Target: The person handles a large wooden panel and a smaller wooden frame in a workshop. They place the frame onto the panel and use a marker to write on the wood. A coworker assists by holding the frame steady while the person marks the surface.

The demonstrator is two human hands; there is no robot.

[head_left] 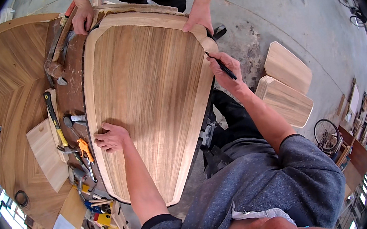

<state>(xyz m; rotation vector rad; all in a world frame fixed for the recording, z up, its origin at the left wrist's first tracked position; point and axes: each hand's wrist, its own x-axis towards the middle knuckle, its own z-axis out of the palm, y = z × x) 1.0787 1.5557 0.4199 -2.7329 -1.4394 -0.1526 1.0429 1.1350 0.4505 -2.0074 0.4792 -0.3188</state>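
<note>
A large wooden panel [148, 86] lies before me, striped brown in the middle with a paler wood border. My left hand [112, 137] rests on its left edge, fingers spread. Near the panel's far right corner, my right hand [229, 75] grips a black marker pen [223, 68], its tip close to a small pale wood piece [208, 45] at the edge. Across from me, a co-worker's one hand [199, 16] presses on that far right corner. The co-worker's other hand [83, 18] is at the far left corner.
Left of the panel lie a hammer [55, 118], an orange-handled tool [84, 148] and a wooden mallet [54, 68]. Beyond them is a big herringbone-patterned wooden surface [11, 111]. Smaller wooden panels [289, 68] lie on the floor at right, near a bicycle wheel [326, 135].
</note>
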